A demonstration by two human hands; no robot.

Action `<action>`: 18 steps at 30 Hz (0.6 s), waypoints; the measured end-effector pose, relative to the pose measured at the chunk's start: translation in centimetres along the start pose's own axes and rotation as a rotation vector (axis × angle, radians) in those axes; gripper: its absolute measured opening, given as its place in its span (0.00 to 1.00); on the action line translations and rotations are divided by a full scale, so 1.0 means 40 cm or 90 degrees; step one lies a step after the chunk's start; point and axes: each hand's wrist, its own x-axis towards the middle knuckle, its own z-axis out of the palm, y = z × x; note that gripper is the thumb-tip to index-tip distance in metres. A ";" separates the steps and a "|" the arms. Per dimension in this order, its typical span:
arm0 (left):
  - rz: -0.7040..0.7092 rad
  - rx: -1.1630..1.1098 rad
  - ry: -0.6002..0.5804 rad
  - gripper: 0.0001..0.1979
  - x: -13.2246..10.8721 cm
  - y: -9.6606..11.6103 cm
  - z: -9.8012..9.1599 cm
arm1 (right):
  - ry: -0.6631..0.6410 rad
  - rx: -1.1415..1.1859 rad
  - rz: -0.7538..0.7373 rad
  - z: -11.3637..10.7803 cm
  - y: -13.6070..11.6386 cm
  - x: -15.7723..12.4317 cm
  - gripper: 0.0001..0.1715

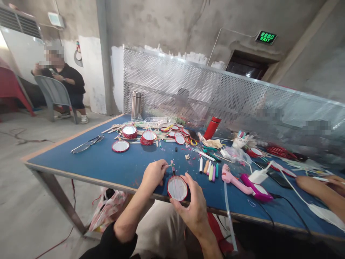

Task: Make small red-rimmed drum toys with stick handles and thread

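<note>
My right hand [193,205] grips a small round drum [177,187] with a red rim and white skin, held at the near edge of the blue table [88,162]. My left hand [155,174] is closed in a pinch on a thin stick [173,167] that stands up from the drum's top edge. Both hands are over the table's front edge, above my lap.
Further back lie several red-rimmed drums [129,131], wooden sticks, coloured markers [208,168], a pink glue gun [241,181], a steel flask [136,104] and a red flask [212,127]. Another person's arm [322,190] rests at right. A perforated metal screen [205,90] backs the table. A person sits far left.
</note>
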 end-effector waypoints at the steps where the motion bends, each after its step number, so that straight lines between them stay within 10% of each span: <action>1: -0.001 0.001 0.000 0.11 0.000 0.000 0.000 | 0.002 -0.004 -0.002 0.000 0.000 0.000 0.43; 18: 0.025 -0.001 0.018 0.12 -0.001 -0.007 0.006 | -0.004 -0.016 -0.017 -0.001 0.000 0.004 0.42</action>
